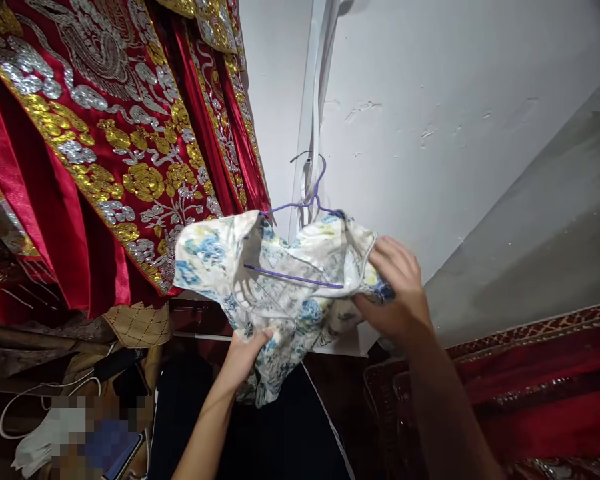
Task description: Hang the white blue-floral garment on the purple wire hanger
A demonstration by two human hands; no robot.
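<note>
A white floral blouse (307,313) with blue and yellow flowers hangs on a purple wire hanger (293,275). The hanger's hook meets a white strap (316,100) in front of the wall. Low on the blouse's front, my left hand (245,360) grips the cloth, thumb on the outside and the other fingers hidden by fabric. My right hand (400,287) is closed around the shoulder edge at the right, its fingers partly behind the cloth. The neckline gapes toward me, so the hanger's lower bar shows inside.
Red satin drapery (145,180) with gold and silver embroidery hangs at the left. A pale wall (420,100) stands behind the hanger. White cable (23,393) and a black object (117,363) lie at lower left. More red fabric (545,393) lies at lower right.
</note>
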